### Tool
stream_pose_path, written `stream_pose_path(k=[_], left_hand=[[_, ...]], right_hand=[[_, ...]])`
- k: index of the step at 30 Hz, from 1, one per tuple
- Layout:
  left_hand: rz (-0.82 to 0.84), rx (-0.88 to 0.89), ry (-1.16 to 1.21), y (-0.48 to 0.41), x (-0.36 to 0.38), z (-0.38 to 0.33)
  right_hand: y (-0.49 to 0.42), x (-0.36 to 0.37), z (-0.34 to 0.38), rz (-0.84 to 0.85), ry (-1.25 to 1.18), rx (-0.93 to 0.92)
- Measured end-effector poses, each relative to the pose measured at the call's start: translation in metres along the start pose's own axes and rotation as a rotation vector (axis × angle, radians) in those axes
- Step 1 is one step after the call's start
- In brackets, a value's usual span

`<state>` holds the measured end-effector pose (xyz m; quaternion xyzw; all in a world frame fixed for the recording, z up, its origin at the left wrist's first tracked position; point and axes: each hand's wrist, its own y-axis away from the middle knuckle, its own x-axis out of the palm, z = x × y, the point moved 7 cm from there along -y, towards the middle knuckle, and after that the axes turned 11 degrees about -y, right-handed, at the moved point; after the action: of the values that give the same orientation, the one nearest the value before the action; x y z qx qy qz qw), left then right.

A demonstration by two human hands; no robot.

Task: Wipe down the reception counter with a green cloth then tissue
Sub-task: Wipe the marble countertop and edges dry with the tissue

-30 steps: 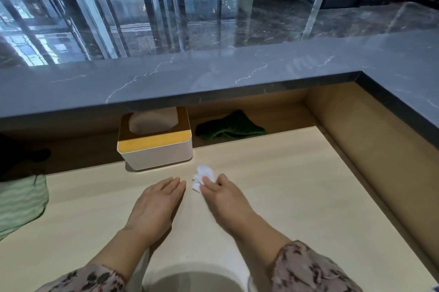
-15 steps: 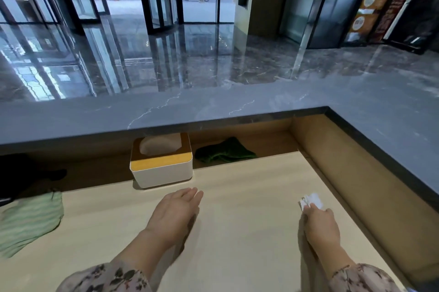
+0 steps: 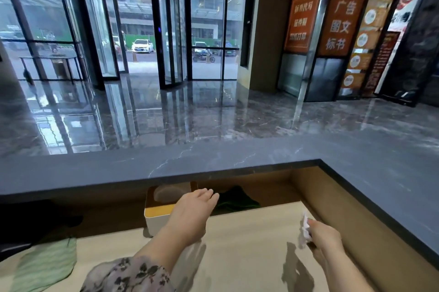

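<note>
pale desk [image 3: 249, 251], tissue [image 3: 304, 232] between fingertips [image 3: 313, 223] of right hand [image 3: 326, 240]

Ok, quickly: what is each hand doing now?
Left hand: open, fingers straight, holding nothing.
Right hand: pinching the white tissue.

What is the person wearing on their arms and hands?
The left hand and right hand are bare, with no gloves, rings or watch to see. The left arm has a pale sleeve printed with dark flowers and leaves. The right arm's sleeve is out of view.
</note>
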<state>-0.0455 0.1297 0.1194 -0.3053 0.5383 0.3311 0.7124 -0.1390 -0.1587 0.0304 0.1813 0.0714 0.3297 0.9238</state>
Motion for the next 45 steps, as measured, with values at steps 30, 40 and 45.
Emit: stream_pose_path(k=[30,40,45], left_hand=[[0.209,-0.559,0.359,-0.075,0.053,0.140],[0.279,-0.521,0.340,-0.075,0.046,0.143],[0.277,-0.524,0.314,-0.076,0.049,0.144]], right_hand=[[0.073,0.363,0.081,0.791,1.065,-1.118],[-0.085,0.310,0.140,0.425,1.174,-0.968],[-0.101,0.294,0.143,0.257,1.112,-0.804]])
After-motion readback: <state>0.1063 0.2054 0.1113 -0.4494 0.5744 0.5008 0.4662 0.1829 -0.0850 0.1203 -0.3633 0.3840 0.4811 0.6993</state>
